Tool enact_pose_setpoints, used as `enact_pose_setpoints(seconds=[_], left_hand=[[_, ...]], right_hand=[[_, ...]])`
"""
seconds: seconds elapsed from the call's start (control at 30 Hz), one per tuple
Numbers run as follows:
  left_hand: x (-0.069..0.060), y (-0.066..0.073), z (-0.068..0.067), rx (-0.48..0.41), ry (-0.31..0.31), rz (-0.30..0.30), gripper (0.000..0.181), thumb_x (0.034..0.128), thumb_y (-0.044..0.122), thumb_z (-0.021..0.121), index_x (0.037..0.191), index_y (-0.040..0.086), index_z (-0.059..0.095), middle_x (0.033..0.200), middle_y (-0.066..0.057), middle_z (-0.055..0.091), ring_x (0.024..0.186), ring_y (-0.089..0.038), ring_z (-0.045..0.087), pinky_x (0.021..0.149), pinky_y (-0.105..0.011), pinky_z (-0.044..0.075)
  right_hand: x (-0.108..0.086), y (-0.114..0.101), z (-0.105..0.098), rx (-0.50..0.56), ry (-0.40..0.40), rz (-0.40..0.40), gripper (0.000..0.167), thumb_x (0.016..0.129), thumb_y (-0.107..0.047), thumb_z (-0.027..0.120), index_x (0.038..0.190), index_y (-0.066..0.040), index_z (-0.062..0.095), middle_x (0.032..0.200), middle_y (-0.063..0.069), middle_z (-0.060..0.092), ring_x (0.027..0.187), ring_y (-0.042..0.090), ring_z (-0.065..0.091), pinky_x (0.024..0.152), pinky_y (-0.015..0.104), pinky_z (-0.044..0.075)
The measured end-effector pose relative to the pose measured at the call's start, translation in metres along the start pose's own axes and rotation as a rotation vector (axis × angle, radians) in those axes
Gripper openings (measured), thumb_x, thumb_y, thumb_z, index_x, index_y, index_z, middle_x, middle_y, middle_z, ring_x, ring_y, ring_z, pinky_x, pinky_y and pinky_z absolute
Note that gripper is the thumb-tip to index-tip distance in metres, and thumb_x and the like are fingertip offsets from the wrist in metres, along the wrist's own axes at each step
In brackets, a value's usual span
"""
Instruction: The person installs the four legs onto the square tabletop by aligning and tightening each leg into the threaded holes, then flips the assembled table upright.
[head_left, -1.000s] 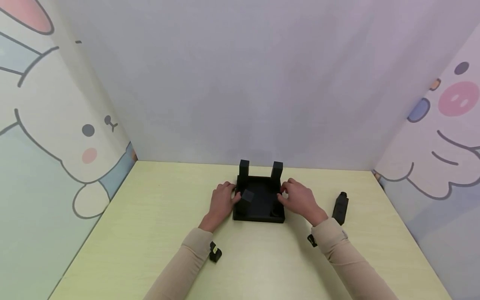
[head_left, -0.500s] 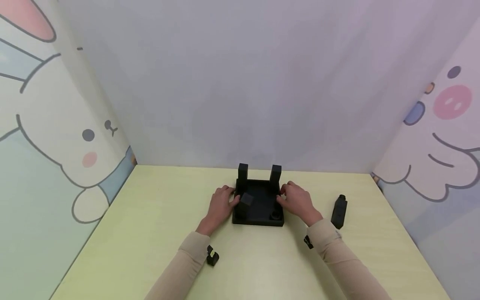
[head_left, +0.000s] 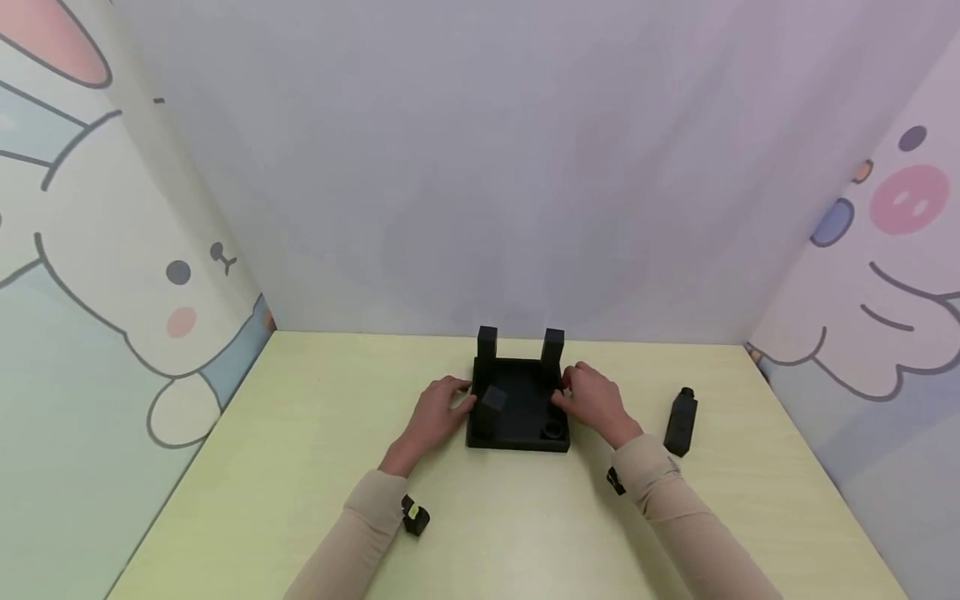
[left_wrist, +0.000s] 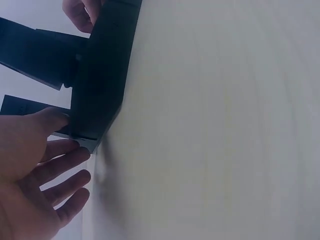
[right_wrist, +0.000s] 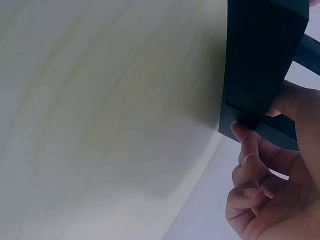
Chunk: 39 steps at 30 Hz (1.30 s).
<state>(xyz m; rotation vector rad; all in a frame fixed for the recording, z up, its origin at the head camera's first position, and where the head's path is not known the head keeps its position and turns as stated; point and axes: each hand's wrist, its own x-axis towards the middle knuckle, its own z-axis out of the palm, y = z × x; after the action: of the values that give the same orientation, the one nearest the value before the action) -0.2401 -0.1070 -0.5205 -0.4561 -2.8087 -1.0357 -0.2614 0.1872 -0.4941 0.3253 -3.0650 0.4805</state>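
Sleeves (head_left: 348,537) poke in over a yellowish table (head_left: 517,533) from the near side; left hand (head_left: 433,417) has fingers spread at the left edge of a black tray (head_left: 528,404) farther back, right hand (head_left: 597,402) pinching its right wall. Two posts (head_left: 552,350) stick up at the tray's far end.

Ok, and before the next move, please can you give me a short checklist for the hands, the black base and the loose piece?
1. Black base flat on the table: ok, it appears to rest flat.
2. Right hand holding: ok, it pinches the base's side.
3. Left hand holding firmly: not ok, fingers loosely spread.
4. Post on the near right round fitting: not ok, none stands there.
5. Loose black piece apart from the base: ok.
6. Rear posts tight: cannot tell.
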Motion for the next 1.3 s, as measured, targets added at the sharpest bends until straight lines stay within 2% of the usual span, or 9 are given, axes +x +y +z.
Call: enact_pose_setpoints(seconds=[0.13, 0.27, 0.5, 0.6, 0.73, 0.87, 1.0, 1.13, 1.3], left_hand=[[-0.003, 0.002, -0.005, -0.019, 0.000, 0.026, 0.033, 0.0989, 0.021, 0.066, 0.123, -0.001, 0.070, 0.117, -0.017, 0.072, 0.110, -0.035, 0.067, 0.098, -0.050, 0.052], [-0.004, 0.007, -0.012, -0.038, 0.032, 0.057, 0.031, 0.0992, 0.019, 0.065, 0.123, -0.001, 0.070, 0.116, -0.016, 0.073, 0.109, -0.034, 0.067, 0.097, -0.050, 0.052], [-0.005, 0.027, -0.028, -0.168, 0.074, 0.080, 0.031, 0.1025, 0.022, 0.061, 0.124, 0.002, 0.071, 0.117, -0.013, 0.073, 0.114, -0.037, 0.066, 0.100, -0.052, 0.051], [-0.007, 0.037, -0.033, -0.184, 0.087, 0.077, 0.032, 0.1033, 0.026, 0.060, 0.125, 0.005, 0.071, 0.118, -0.009, 0.073, 0.115, -0.033, 0.066, 0.099, -0.051, 0.051], [-0.010, 0.049, -0.037, -0.207, 0.088, 0.043, 0.033, 0.1036, 0.035, 0.059, 0.125, 0.014, 0.072, 0.119, -0.003, 0.072, 0.117, -0.026, 0.065, 0.098, -0.051, 0.052], [-0.015, 0.060, -0.039, -0.249, 0.103, 0.034, 0.033, 0.1007, 0.041, 0.062, 0.123, 0.019, 0.072, 0.120, 0.000, 0.072, 0.119, -0.023, 0.064, 0.100, -0.052, 0.052], [-0.018, 0.068, -0.040, -0.236, 0.111, 0.047, 0.038, 0.0939, 0.046, 0.070, 0.121, 0.019, 0.072, 0.121, 0.002, 0.071, 0.123, -0.021, 0.063, 0.103, -0.048, 0.051], [-0.020, 0.071, -0.040, -0.208, 0.101, 0.072, 0.042, 0.0869, 0.048, 0.077, 0.116, 0.020, 0.070, 0.120, 0.004, 0.069, 0.122, -0.020, 0.062, 0.105, -0.048, 0.050], [-0.021, 0.070, -0.039, -0.205, 0.087, 0.093, 0.035, 0.0856, 0.047, 0.079, 0.108, 0.022, 0.068, 0.115, 0.004, 0.068, 0.120, -0.023, 0.062, 0.103, -0.049, 0.050]], right_hand=[[0.000, -0.001, 0.001, 0.009, -0.005, 0.005, 0.025, 0.090, -0.029, 0.067, 0.094, -0.005, 0.067, 0.092, 0.009, 0.062, 0.065, 0.017, 0.052, 0.055, 0.034, 0.044], [0.001, -0.001, 0.001, 0.019, -0.013, 0.011, 0.023, 0.090, -0.028, 0.067, 0.092, -0.005, 0.065, 0.089, 0.009, 0.060, 0.064, 0.018, 0.050, 0.054, 0.033, 0.041], [0.003, -0.001, 0.001, 0.019, -0.024, 0.016, 0.022, 0.091, -0.027, 0.066, 0.093, -0.005, 0.064, 0.091, 0.010, 0.059, 0.064, 0.018, 0.050, 0.055, 0.034, 0.041], [0.003, -0.002, 0.001, 0.020, -0.031, 0.019, 0.021, 0.091, -0.026, 0.065, 0.090, -0.005, 0.063, 0.089, 0.009, 0.058, 0.064, 0.019, 0.050, 0.055, 0.034, 0.040], [0.003, -0.002, 0.002, 0.018, -0.049, 0.019, 0.021, 0.092, -0.025, 0.063, 0.082, -0.007, 0.060, 0.084, 0.009, 0.055, 0.062, 0.019, 0.048, 0.053, 0.033, 0.036], [0.003, -0.002, 0.004, 0.013, -0.056, 0.022, 0.021, 0.092, -0.024, 0.062, 0.079, -0.008, 0.058, 0.083, 0.008, 0.054, 0.062, 0.019, 0.047, 0.053, 0.032, 0.035], [0.003, -0.002, 0.004, 0.010, -0.053, 0.023, 0.020, 0.092, -0.024, 0.061, 0.080, -0.008, 0.059, 0.084, 0.009, 0.055, 0.062, 0.019, 0.047, 0.054, 0.032, 0.036], [0.000, -0.003, 0.003, 0.014, -0.060, 0.022, 0.019, 0.093, -0.023, 0.060, 0.082, -0.007, 0.060, 0.087, 0.010, 0.057, 0.062, 0.019, 0.048, 0.054, 0.033, 0.038], [-0.001, -0.003, 0.002, 0.017, -0.060, 0.019, 0.019, 0.094, -0.022, 0.060, 0.084, -0.007, 0.061, 0.088, 0.011, 0.058, 0.062, 0.019, 0.048, 0.054, 0.032, 0.039]])
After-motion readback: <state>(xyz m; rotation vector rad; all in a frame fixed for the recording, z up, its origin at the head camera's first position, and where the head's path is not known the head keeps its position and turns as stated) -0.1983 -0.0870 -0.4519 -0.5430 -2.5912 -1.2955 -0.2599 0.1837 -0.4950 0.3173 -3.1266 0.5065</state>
